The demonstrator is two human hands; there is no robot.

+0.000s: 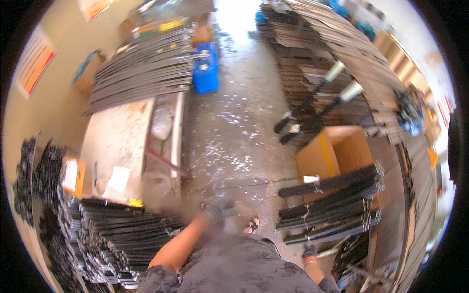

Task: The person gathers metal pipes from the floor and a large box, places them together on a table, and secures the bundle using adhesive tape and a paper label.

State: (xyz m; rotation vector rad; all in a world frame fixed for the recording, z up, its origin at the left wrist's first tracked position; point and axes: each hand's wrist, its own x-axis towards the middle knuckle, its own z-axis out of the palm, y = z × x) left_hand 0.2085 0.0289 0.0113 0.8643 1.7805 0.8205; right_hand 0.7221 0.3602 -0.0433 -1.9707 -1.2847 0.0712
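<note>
My left hand, in a dark grey glove, hangs in front of my body above the wet-looking floor. Motion smears its fingers, and nothing distinct shows in it. Low on the right, my right hand is also gloved, with an orange band at the wrist. It is nearest to the bundles of long black strips stacked beside me; whether it touches them I cannot make out. Its fingers are too small and dark to read. On my left, a big stack of black strips with shiny metal ends reaches close to my left forearm.
An open cardboard box stands behind the right bundles. Papers lie on a worn table at the left, with long dark strips piled farther back. A blue container sits by the aisle floor. Tall stacks line the right.
</note>
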